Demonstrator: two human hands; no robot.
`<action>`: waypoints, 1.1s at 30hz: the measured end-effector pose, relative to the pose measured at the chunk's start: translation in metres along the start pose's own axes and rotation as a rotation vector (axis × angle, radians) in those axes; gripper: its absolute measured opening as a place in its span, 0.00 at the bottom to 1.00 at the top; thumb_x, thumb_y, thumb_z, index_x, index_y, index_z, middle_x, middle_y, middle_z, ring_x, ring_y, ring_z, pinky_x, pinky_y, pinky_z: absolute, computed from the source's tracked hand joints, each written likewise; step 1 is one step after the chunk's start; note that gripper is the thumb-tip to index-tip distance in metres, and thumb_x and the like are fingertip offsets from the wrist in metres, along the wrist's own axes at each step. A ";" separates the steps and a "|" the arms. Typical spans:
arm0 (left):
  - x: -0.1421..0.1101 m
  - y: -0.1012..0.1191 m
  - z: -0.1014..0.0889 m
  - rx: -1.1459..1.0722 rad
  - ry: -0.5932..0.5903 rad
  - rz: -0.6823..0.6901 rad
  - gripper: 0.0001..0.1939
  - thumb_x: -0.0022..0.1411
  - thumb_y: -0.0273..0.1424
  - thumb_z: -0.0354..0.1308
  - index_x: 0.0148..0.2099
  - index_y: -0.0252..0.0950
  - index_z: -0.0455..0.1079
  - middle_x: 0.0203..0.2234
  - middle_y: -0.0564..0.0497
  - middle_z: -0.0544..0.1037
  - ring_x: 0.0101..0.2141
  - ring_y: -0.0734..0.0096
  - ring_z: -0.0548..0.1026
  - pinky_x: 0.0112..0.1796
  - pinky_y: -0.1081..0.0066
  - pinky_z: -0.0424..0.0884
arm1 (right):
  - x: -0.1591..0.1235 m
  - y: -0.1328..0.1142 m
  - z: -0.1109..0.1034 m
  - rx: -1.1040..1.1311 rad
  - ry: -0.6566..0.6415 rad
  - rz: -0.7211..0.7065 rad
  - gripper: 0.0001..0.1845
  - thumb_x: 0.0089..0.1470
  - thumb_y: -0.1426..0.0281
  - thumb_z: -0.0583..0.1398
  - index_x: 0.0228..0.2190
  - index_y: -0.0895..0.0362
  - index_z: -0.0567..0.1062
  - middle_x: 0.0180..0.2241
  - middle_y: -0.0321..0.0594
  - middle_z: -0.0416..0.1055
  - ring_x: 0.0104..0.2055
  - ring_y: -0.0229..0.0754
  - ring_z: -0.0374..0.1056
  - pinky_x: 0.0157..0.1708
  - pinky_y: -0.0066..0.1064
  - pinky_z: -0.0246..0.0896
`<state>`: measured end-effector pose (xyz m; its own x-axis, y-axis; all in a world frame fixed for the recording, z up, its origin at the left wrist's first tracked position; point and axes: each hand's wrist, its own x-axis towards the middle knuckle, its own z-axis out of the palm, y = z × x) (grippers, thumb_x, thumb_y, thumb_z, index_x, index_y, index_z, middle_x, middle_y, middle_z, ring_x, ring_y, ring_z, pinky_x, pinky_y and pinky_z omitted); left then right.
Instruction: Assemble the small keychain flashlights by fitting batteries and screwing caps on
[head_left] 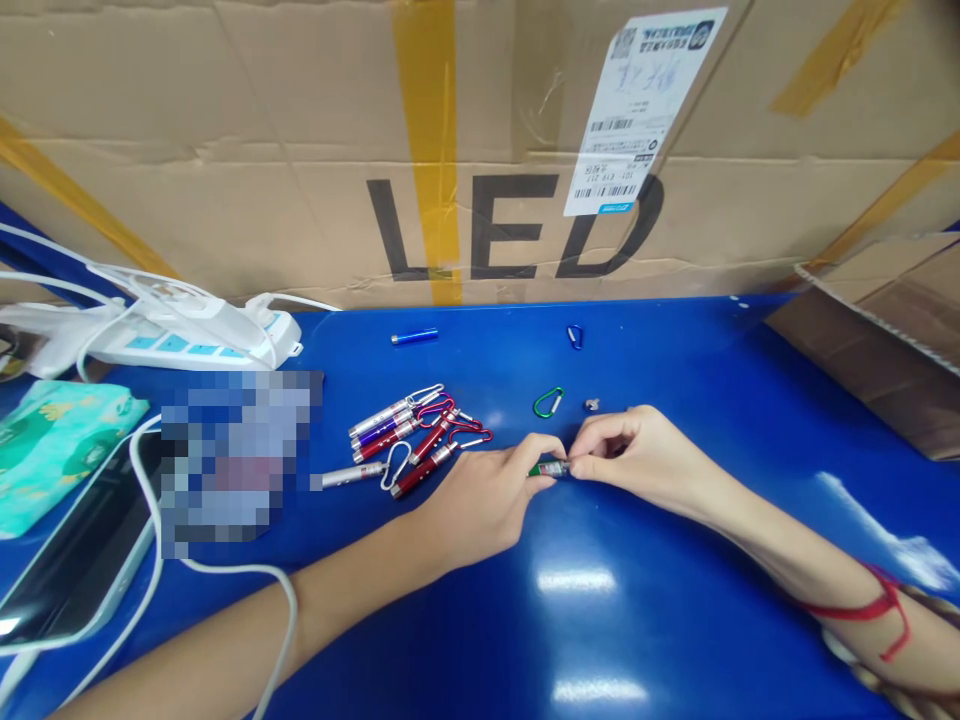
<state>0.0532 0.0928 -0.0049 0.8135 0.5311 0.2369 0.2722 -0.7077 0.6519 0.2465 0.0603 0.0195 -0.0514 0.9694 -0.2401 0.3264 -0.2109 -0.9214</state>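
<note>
My left hand is closed around a small green keychain flashlight, with its labelled silver end showing past the fingers. At that end my right hand pinches with thumb and fingertips; the exact piece between them is mostly hidden. Just beyond the hands lie a green carabiner and a small silver metal piece. Left of my left hand are several keychain flashlights in silver, purple and red with carabiners attached. A silver flashlight with a white carabiner lies nearest me.
Farther back on the blue table lie a blue tube and a blue carabiner. A large cardboard box stands behind. On the left are a power strip, a phone, a green packet and white cables.
</note>
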 end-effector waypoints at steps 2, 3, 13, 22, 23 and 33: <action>0.000 0.000 0.001 0.002 0.028 0.030 0.11 0.65 0.20 0.46 0.48 0.36 0.56 0.26 0.54 0.71 0.23 0.71 0.71 0.24 0.76 0.61 | -0.001 -0.002 0.001 0.025 0.001 0.016 0.10 0.34 0.65 0.68 0.14 0.58 0.76 0.15 0.34 0.68 0.19 0.32 0.58 0.21 0.26 0.52; 0.000 0.000 0.001 0.013 0.043 0.049 0.10 0.65 0.20 0.45 0.48 0.36 0.56 0.26 0.54 0.72 0.23 0.71 0.71 0.24 0.76 0.61 | -0.001 -0.003 0.001 0.035 0.001 0.026 0.11 0.33 0.65 0.68 0.14 0.58 0.75 0.15 0.33 0.68 0.19 0.32 0.57 0.21 0.26 0.51; -0.001 -0.001 0.007 0.210 0.129 0.140 0.10 0.70 0.25 0.37 0.49 0.34 0.57 0.30 0.49 0.73 0.27 0.68 0.74 0.26 0.72 0.66 | -0.004 -0.012 0.005 0.071 -0.028 0.089 0.20 0.30 0.60 0.70 0.10 0.59 0.69 0.13 0.30 0.59 0.19 0.30 0.50 0.20 0.26 0.44; -0.001 -0.003 0.004 0.094 0.032 0.006 0.10 0.68 0.25 0.42 0.49 0.36 0.61 0.35 0.49 0.75 0.32 0.64 0.75 0.30 0.70 0.68 | -0.003 -0.004 0.003 -0.155 0.035 -0.087 0.17 0.38 0.57 0.67 0.16 0.59 0.76 0.15 0.34 0.65 0.18 0.32 0.53 0.18 0.27 0.47; 0.000 -0.002 0.004 0.062 0.032 -0.009 0.10 0.68 0.26 0.42 0.49 0.36 0.61 0.35 0.50 0.75 0.32 0.64 0.75 0.31 0.70 0.68 | -0.004 -0.004 0.003 -0.181 0.057 -0.128 0.16 0.39 0.58 0.67 0.16 0.58 0.76 0.15 0.34 0.65 0.18 0.32 0.54 0.18 0.27 0.48; 0.001 0.002 0.000 -0.041 0.037 -0.077 0.10 0.69 0.28 0.42 0.48 0.37 0.62 0.35 0.52 0.75 0.31 0.67 0.73 0.30 0.71 0.63 | -0.006 -0.007 -0.005 -0.258 0.176 -0.440 0.13 0.44 0.59 0.67 0.22 0.57 0.79 0.22 0.36 0.71 0.18 0.30 0.57 0.18 0.25 0.52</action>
<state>0.0547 0.0925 -0.0034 0.7711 0.6008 0.2107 0.3113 -0.6445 0.6984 0.2495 0.0571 0.0290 -0.0840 0.9703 0.2268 0.5320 0.2362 -0.8132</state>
